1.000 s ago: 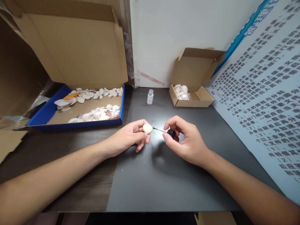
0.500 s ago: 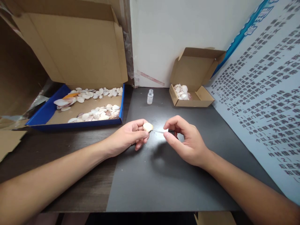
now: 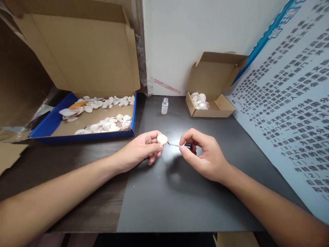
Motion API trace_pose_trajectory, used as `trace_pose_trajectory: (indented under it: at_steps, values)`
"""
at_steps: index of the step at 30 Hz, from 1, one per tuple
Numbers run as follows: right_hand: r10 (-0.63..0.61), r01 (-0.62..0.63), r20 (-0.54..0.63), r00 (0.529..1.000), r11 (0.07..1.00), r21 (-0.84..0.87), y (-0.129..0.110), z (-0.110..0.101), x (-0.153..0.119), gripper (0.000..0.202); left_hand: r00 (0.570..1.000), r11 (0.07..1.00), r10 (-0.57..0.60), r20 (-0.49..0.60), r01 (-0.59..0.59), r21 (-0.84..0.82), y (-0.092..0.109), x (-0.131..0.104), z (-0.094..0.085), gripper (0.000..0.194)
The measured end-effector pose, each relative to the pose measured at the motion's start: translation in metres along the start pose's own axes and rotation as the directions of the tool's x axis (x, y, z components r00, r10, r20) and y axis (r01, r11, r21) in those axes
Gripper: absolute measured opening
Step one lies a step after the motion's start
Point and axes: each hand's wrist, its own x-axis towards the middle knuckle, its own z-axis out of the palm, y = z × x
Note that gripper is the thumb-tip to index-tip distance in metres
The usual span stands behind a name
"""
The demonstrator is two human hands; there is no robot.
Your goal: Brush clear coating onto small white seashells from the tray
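Note:
Between the thumb and fingers of my left hand point(image 3: 142, 151) is a pale cream seashell point(image 3: 161, 139) with a yellowish edge. My right hand point(image 3: 203, 154) is closed on a small applicator brush point(image 3: 174, 145) with a thin clear stem and a black cap point(image 3: 188, 146). Its dark tip is right at the shell's right edge; whether it touches I cannot tell. Part of the cap is hidden behind my fingers. Beyond both hands, a small uncapped glass bottle point(image 3: 164, 107) with a printed label stands upright.
On the left, an open blue-sided cardboard box point(image 3: 61, 128) holds many shells in two rows. A smaller brown box point(image 3: 216, 112) with shells stands at the back right. A printed sheet point(image 3: 285, 113) lines the right side, and a white wall point(image 3: 205, 27) rises behind the dark table point(image 3: 164, 206).
My right hand has shifted very slightly, and the brush's dark tip now shows just off the shell's edge. The left hand and the shell have stayed almost still.

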Motion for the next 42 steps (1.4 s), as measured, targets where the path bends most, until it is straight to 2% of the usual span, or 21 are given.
trace_pose_trajectory:
  at_steps: [20, 23, 25, 27, 30, 34, 42]
  values:
    - [0.018, -0.019, 0.041, 0.999, 1.0, 0.021, -0.0012, 0.0003, 0.0001, 0.006, 1.0, 1.0, 0.012, 0.006, -0.012, 0.027, -0.0007, 0.0, -0.0001, 0.016]
    - [0.015, -0.014, -0.068, 0.998, 1.0, 0.011, 0.0002, 0.0005, 0.0, 0.006, 1.0, 1.0, 0.012, -0.011, -0.011, 0.017, -0.0003, 0.0, 0.0005, 0.017]
    - [0.034, -0.032, -0.184, 0.982, 0.999, 0.014, 0.0016, 0.0001, -0.0001, 0.008, 1.0, 1.0, 0.003, -0.02, -0.003, 0.014, 0.0002, 0.0, 0.0011, 0.017]
    - [0.047, -0.037, -0.239, 0.97, 0.998, 0.049, 0.0032, -0.0003, -0.0003, 0.011, 1.0, 1.0, -0.005, -0.022, 0.005, 0.011, 0.0005, -0.0003, 0.0018, 0.018]
    - [0.023, -0.006, -0.158, 0.987, 0.994, 0.108, 0.0046, -0.0001, -0.0009, 0.011, 1.0, 1.0, -0.003, -0.019, 0.003, 0.008, 0.0004, -0.0006, 0.0023, 0.018]
    - [0.013, -0.011, -0.023, 1.0, 0.996, 0.091, 0.0035, 0.0011, -0.0008, 0.011, 1.0, 1.0, 0.006, -0.015, -0.006, 0.015, -0.0002, -0.0006, 0.0019, 0.018]
    - [0.026, -0.027, 0.007, 1.0, 0.997, 0.066, 0.0019, 0.0001, 0.0004, 0.006, 1.0, 1.0, 0.007, -0.002, -0.007, 0.03, -0.0012, 0.0, 0.0006, 0.018]
